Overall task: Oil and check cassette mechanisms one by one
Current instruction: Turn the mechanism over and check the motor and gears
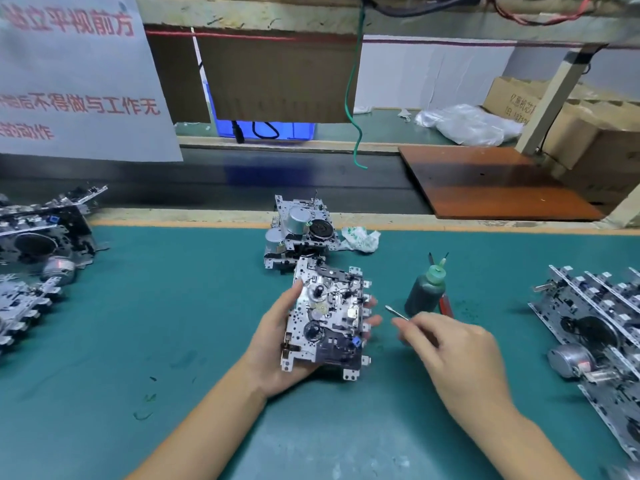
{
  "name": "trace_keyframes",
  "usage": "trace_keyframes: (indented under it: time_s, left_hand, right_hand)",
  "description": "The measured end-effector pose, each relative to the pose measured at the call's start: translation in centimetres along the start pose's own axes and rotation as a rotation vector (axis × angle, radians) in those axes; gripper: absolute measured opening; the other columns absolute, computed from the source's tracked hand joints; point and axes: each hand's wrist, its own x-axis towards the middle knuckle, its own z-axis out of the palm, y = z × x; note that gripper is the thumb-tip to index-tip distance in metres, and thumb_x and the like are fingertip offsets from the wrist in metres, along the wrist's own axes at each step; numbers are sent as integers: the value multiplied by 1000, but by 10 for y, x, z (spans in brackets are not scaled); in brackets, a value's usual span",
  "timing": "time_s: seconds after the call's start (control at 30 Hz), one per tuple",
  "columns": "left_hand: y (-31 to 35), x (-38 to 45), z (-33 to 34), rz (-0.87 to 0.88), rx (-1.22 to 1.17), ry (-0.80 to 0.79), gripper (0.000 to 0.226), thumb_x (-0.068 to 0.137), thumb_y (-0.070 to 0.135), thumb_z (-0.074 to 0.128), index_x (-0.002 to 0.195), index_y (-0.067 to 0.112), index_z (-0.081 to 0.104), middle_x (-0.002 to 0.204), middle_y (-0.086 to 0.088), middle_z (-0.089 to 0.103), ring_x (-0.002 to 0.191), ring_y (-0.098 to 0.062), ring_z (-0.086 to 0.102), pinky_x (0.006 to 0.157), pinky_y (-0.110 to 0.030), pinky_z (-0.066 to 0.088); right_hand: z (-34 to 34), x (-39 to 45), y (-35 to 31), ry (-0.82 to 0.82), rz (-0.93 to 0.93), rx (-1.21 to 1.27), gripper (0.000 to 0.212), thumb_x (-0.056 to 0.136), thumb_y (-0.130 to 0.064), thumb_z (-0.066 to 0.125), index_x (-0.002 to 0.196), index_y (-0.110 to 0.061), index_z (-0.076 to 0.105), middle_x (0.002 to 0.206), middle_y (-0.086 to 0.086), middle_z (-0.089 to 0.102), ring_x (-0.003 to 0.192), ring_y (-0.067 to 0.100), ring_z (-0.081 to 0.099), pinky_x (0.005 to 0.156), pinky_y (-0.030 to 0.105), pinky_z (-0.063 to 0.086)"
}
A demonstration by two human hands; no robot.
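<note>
Silvery metal mechanisms (38, 251) lie heaped at the far left of the green bench (156, 306), their plates tilted against each other, a round motor can showing among them. Near the middle, the left hand (277, 341) holds one cassette mechanism (327, 315) above the bench, thumb along its left edge and fingertips curling round its right edge, so this grip is grasping the unit. Its upper face is a perforated steel plate, shiny, with two dark round hubs, a pale gear between them, small black levers, a blue part near the lower right and bent mounting tabs along the rim. Just behind it a small stack of mechanisms (301, 233) rests on the bench, motor cans upward, with a crumpled white and green wrapper (360, 239) beside it. Right of the held unit, the right hand (453, 351) pinches a thin metal pick (396, 312), its tip pointing toward the mechanism but apart from it. Behind that hand stands a dark oil bottle (426, 289) with a green cap. At the far right, a row of mechanisms (595, 327) leans on edge.
</note>
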Motion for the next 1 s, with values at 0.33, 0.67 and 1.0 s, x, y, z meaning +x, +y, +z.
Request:
trace_keyframes:
  time_s: [0.33, 0.67, 1.0]
  left_hand:
    - [0, 10, -9, -30, -2, 220, 72, 75, 53, 59, 123, -1, 61, 133, -29, 50, 116, -45, 55, 104, -49, 38]
    - [-2, 14, -20, -117, -50, 247, 78, 86, 67, 32, 112, 4, 70, 126, -19, 61, 112, -30, 62, 93, -42, 49]
    - [-3, 16, -21, -157, 18, 266, 76, 89, 64, 28, 111, 4, 71, 125, -21, 61, 113, -30, 61, 95, -41, 48]
  right_hand:
    - [14, 5, 13, -289, 67, -438, 14, 93, -30, 54, 88, -23, 44, 87, -7, 56, 85, 16, 54, 63, 27, 36]
    - [8, 37, -10, -817, 194, 814, 36, 101, -22, 37, 69, -13, 51, 40, -5, 44, 34, 6, 28, 37, 14, 24]
    - [15, 32, -5, -856, 375, 816, 45, 98, -35, 42, 60, -15, 53, 37, -1, 43, 31, 7, 21, 35, 14, 20]
